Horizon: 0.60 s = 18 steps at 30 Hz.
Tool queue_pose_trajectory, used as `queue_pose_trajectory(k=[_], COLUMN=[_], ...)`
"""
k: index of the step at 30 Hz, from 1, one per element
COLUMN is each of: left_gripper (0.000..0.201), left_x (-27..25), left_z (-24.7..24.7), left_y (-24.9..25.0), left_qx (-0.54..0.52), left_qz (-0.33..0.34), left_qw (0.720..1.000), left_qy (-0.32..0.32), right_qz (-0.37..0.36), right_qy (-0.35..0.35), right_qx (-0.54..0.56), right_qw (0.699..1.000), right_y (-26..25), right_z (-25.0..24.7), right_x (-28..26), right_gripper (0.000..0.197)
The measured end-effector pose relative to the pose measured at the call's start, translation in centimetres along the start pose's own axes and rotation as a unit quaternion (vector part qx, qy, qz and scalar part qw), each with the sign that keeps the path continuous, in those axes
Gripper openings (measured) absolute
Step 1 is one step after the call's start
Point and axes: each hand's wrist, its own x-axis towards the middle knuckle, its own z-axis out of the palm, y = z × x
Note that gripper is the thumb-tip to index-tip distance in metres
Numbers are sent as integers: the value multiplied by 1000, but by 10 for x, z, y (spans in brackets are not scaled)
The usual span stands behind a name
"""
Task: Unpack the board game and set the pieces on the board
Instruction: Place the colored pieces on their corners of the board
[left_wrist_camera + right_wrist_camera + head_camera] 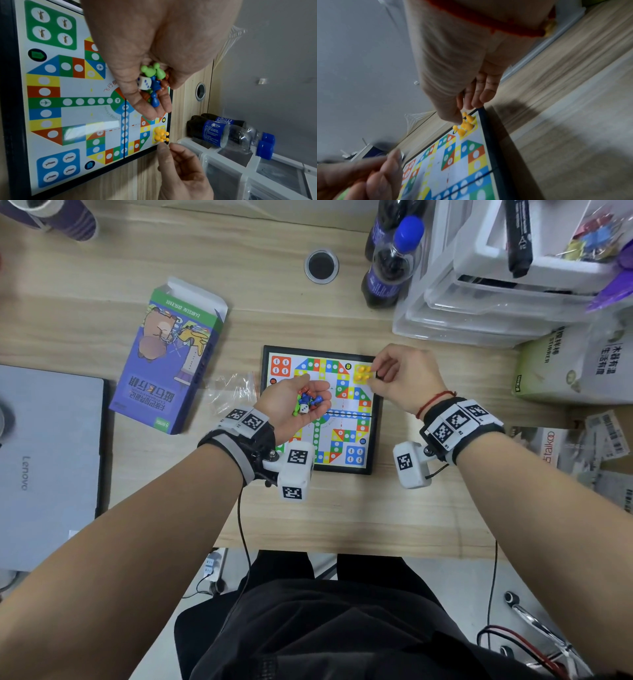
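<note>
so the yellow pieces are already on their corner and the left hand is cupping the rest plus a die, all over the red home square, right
Not quite: the yellow pieces stand on the yellow home square, not the red one, as the head view shows. The rest holds: the left hand cups the remaining pieces and the die above the board.

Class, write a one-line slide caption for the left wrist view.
Left hand cups green, blue pawns and a die above the board.
</note>
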Motion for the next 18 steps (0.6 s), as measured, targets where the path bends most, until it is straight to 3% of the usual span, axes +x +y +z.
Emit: queue_pose_trajectory(k=[9, 18], left_gripper=[35, 36], left_x=[-2, -4], left_z=[0, 1], left_y=[0, -4], left_qx=[4, 1], left_qz=[3, -3], left_qw=[1000, 1000], left_qy=[-1, -4], right_qz=[-7, 0], right_qy=[-1, 8], right_qx=[-80, -59], right_qw=[997, 998], right_y=[-3, -2], right_z=[6, 4], right_x=[-2, -4], right_gripper=[11, 15])
